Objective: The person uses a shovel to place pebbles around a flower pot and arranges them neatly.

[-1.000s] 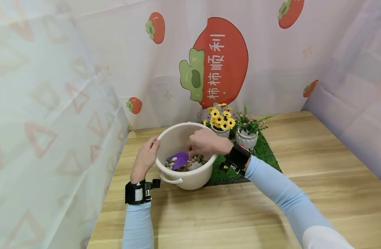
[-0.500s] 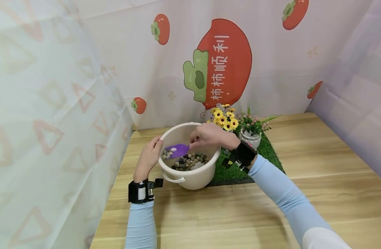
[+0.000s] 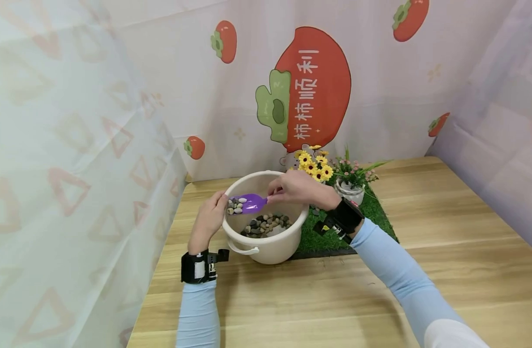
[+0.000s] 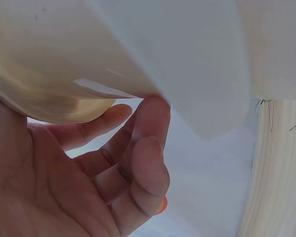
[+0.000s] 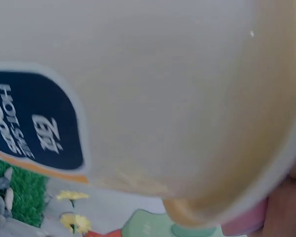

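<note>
A cream plastic bucket (image 3: 274, 250) with a white carry handle (image 3: 243, 250) stands at the middle of the table, loose brown and grey pebbles (image 3: 266, 225) in its bottom. My left hand (image 3: 210, 217) grips the rim on the left; the left wrist view has its fingers (image 4: 150, 118) curled against the outer wall. Inside the mouth, my right hand (image 3: 298, 187) pinches the handle end of a small purple shovel (image 3: 253, 204). Several pale stones (image 3: 236, 205) lie on its blade, which is level and raised above the pebbles. The bucket wall mostly hides the right hand in its own wrist view.
Artificial grass mat (image 3: 374, 220) lies right of and behind the bucket. On it stand a pot of yellow flowers (image 3: 313, 166), partly behind the right hand, and a white pot (image 3: 350, 192) of pink flowers. A printed cloth (image 3: 231, 111) hangs along the table's back edge.
My right hand has lifted the purple shovel with its stones up from the pebbles toward the bucket's rim and levelled it. My left hand keeps its grip on the rim.
</note>
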Available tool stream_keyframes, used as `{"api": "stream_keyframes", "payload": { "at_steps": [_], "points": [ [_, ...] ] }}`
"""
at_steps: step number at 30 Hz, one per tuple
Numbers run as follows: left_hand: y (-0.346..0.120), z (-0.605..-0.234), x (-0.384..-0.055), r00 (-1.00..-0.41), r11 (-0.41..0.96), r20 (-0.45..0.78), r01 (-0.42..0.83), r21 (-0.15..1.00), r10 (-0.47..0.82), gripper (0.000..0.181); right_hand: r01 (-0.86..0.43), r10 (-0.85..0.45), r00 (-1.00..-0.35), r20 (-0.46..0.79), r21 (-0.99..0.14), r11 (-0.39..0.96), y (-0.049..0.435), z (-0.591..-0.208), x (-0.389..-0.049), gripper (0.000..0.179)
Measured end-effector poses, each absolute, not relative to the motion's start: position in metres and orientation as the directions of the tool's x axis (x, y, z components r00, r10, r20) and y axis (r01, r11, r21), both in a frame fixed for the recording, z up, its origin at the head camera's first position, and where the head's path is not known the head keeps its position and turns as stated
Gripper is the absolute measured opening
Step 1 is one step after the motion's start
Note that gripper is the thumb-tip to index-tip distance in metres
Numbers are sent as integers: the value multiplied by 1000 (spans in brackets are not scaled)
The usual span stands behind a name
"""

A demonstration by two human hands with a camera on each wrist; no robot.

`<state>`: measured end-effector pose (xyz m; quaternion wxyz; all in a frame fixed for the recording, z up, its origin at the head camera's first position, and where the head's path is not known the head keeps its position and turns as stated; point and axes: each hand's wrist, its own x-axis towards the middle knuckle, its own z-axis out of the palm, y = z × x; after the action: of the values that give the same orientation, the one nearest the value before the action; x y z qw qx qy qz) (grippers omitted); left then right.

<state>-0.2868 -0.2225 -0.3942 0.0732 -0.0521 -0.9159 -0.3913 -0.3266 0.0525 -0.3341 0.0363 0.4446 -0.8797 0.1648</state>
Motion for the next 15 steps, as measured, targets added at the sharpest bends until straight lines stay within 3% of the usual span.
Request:
{"api": "stream_keyframes", "payload": {
  "at_steps": [15],
  "points": [
    [-223,-396,-289,-983,682,174,166,713,57,48,-763,-724,-645,245,-239,600,92,-297,-318,15]
  ]
}}
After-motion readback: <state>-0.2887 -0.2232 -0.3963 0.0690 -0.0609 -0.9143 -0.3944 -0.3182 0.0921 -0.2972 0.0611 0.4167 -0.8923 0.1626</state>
